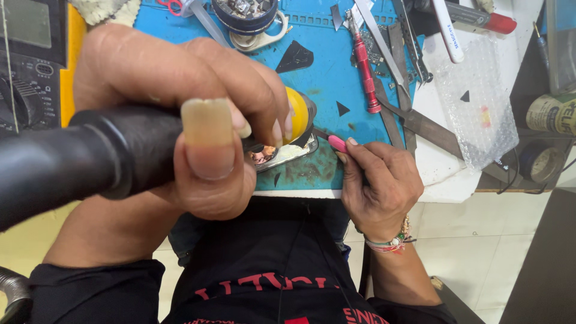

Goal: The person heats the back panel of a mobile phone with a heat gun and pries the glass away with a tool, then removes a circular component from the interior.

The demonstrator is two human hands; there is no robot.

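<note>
Left hand [174, 120] grips heat gun [90, 156] over opened phone [282, 155] at mat's [324, 72] near edge; right hand [375, 180] pinches pink tool [337, 144]; prying apparently unfinished.

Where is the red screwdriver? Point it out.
In the head view, the red screwdriver lies on the blue mat, upper right of centre, beside the metal tweezers, beyond the right hand.

A thick black tool handle [72, 159] runs in from the left edge, ending near a yellow-tipped nozzle [298, 118] that points down at a small silvery device [287, 155]. The device lies flat on the blue mat's near edge (its inside is partly hidden, coppery). A slim pink-handled tool [337, 144] touches its right end.
</note>
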